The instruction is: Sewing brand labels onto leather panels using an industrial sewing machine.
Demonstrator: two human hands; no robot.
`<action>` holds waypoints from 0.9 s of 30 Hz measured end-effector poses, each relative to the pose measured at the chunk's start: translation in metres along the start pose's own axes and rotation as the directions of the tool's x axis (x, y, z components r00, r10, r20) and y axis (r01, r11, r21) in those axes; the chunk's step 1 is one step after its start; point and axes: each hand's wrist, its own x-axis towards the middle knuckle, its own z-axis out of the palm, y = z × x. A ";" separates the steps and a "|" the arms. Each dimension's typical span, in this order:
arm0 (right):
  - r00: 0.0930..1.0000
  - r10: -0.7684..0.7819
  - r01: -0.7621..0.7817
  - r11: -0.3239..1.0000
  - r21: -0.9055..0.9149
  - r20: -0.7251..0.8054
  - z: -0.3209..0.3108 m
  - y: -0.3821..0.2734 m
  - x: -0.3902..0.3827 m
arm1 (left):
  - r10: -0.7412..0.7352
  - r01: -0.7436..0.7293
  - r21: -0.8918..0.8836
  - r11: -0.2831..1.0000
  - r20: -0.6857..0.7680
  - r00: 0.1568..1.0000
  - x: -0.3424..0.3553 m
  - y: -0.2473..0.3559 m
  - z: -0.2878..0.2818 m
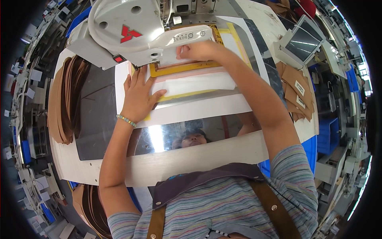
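Observation:
A flat sewing template (pixel 191 83) with yellow edges and a white and pinkish panel lies on the shiny metal table (pixel 99 119) under the head of a large white sewing machine (pixel 127 28). My left hand (pixel 139 95) rests flat on the template's left end, fingers spread. My right hand (pixel 201 51) reaches farther in and presses its fingertips on the template's upper part right below the machine head. Neither hand wraps around anything.
A stack of brown leather-like strips (pixel 63 99) curves along the table's left side. Brown cut pieces with white labels (pixel 296 93) lie at the right. A small screen (pixel 302 42) stands at the back right. A blue bin (pixel 328 135) sits beyond the right edge.

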 end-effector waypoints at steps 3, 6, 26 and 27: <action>0.991 -0.105 0.119 0.972 0.205 -0.077 -0.043 0.025 -0.005 | -0.004 0.005 0.027 1.000 -0.021 1.000 -0.001 -0.001 0.001; 0.997 -0.070 0.068 0.990 0.127 0.014 -0.068 0.051 -0.012 | -0.003 0.004 0.049 0.999 -0.015 1.000 -0.001 -0.003 -0.001; 0.985 -0.046 0.121 0.871 -0.477 0.167 -0.051 0.032 -0.051 | -0.019 0.017 0.064 0.998 0.032 0.999 0.000 0.000 -0.001; 0.977 -0.110 0.199 0.766 -0.612 0.180 -0.047 0.033 -0.052 | -0.017 0.015 0.068 0.998 0.029 0.999 -0.001 0.000 -0.002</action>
